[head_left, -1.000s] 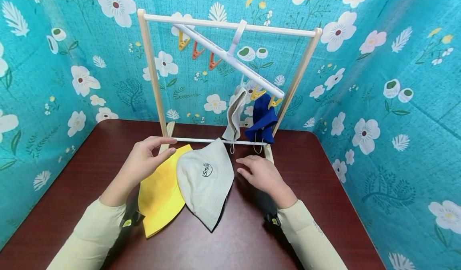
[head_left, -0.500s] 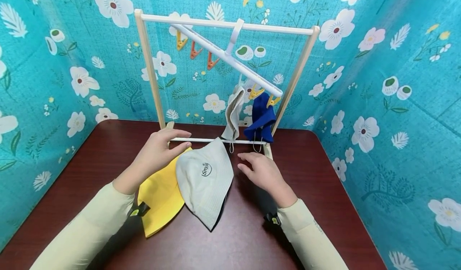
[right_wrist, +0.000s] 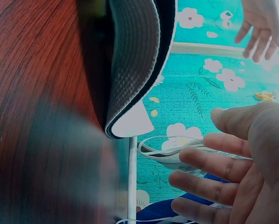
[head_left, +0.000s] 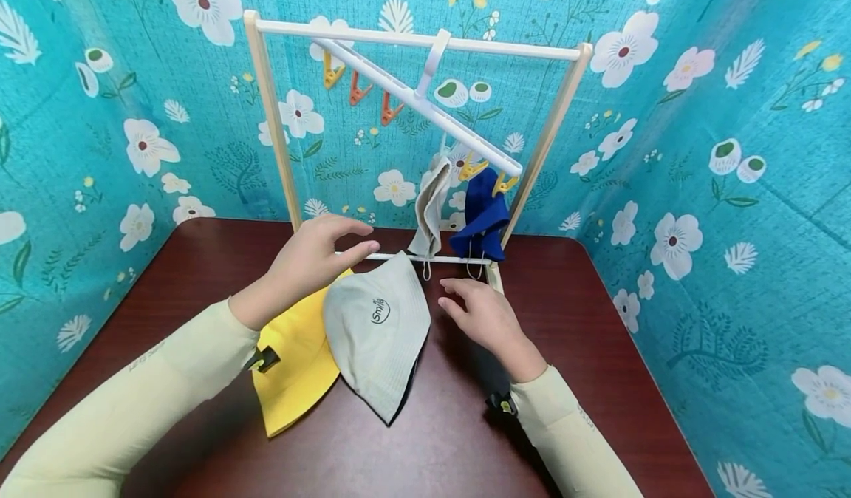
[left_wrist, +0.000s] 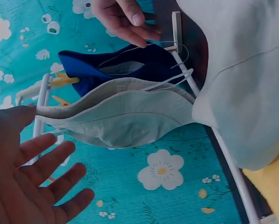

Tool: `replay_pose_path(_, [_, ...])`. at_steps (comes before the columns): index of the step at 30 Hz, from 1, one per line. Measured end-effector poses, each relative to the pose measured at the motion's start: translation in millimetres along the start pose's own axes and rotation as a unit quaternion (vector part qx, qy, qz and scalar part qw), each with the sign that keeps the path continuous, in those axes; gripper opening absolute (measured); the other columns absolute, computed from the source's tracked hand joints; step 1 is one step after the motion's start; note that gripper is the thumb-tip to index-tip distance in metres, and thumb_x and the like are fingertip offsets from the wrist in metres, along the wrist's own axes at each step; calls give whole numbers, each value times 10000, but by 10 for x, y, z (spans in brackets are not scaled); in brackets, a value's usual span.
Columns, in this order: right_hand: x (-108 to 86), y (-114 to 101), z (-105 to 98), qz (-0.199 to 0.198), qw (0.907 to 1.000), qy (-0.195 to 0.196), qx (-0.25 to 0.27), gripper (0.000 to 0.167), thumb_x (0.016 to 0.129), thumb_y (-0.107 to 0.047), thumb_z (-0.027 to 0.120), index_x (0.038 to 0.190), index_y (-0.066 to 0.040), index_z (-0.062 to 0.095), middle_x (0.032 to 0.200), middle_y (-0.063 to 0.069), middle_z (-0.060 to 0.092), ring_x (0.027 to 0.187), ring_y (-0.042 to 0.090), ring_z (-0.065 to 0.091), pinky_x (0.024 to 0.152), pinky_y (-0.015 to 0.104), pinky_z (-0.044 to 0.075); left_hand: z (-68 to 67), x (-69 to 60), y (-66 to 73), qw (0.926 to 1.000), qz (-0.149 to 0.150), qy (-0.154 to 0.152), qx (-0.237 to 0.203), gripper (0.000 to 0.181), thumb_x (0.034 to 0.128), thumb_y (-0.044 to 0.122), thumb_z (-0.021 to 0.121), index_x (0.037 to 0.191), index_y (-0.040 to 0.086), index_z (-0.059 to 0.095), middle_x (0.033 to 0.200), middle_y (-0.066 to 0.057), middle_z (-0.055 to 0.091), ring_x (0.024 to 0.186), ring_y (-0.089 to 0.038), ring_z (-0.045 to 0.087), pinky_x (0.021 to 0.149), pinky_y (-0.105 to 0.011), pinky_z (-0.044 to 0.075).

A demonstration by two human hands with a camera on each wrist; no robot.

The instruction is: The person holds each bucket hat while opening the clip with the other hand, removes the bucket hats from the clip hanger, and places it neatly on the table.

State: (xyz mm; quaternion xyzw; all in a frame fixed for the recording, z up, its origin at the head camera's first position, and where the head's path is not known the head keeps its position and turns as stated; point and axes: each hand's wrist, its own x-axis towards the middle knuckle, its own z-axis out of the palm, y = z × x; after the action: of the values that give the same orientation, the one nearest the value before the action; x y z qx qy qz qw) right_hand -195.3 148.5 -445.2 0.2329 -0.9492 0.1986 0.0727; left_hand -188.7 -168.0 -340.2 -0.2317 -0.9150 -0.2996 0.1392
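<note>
My left hand [head_left: 315,258] hovers above the yellow bucket hat [head_left: 292,380], fingers extended and holding nothing. Beside it on the table lies a pale grey bucket hat [head_left: 379,328] with a smile print, overlapping the yellow one. My right hand [head_left: 488,321], also holding nothing, is just right of the grey hat's brim, fingers loosely bent. From the white clip hanger [head_left: 425,106] hang a folded light grey cloth hat [head_left: 432,210] and a blue cloth hat [head_left: 482,217], both with thin cords. In the left wrist view, the hanging grey hat [left_wrist: 125,116] is near my left fingers.
A wooden rack with a white top bar [head_left: 372,36] carries the hanger at a slant. Orange clips [head_left: 388,110] and a yellow clip [head_left: 332,73] dangle on its left half. A lower white bar [head_left: 452,260] crosses behind the hats. Flowered teal cloth [head_left: 718,188] surrounds the table.
My left hand has moved right and slightly up, from the rack's left post towards the hanging grey hat. My right hand has stayed nearly still. The hats remain where they were.
</note>
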Motion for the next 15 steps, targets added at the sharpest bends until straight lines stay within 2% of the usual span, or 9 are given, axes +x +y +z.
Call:
replay_pose_path(7, [0,6,0,4,10000,41,4,395,1001,-387,664,1343,-190,685,1315,4,699,1224,196,652,1012,441,527,-51,186,107,9999,80,133,-61,434,996,523,621,1251,191,737,1257,20,714,1225,-202,606,1031,-462,490])
replay_pose_path(15, [-5,-6,-16,67,10000,39,44,397,1001,-387,666,1346,-193,683,1318,-1,697,1233,198,646,1021,447,521,-126,411,191,9984,57,524,-225,422,1007,518,603,1229,186,742,1216,26,730,1169,-188,622,955,-439,521])
